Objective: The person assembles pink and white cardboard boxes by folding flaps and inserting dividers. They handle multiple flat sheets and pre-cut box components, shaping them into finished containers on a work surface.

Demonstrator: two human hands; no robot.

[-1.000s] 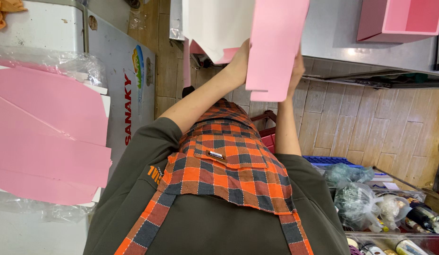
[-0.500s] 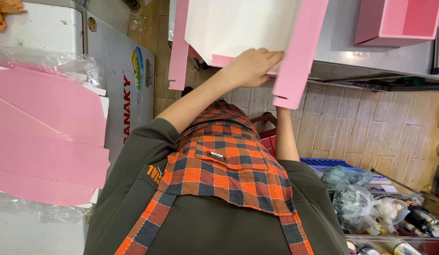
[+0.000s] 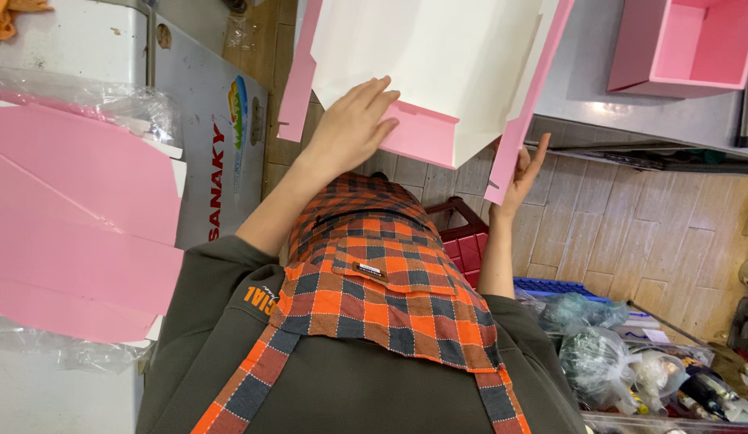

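Overhead, left hand point(image 3: 354, 128) flat on pink-white box blank point(image 3: 422, 72); right hand point(image 3: 522, 173) seemingly pinching flap edge.

The unfolded box blank point(image 3: 438, 64) fills the space just past the fingers point(image 3: 374, 100) of one hand, its pink side flaps point(image 3: 297, 80) closing off both flanks. Behind the fingers point(image 3: 538, 153) of the other hand, bare tiled floor point(image 3: 631, 233) lies open. Beyond the blank, the grey bench point(image 3: 631, 112) is free up to the finished pink box point(image 3: 683, 48). Well off to one side a stack of pink sheets point(image 3: 76, 217) blocks passage; opposite, bagged clutter point(image 3: 631, 362) crowds the lower corner.
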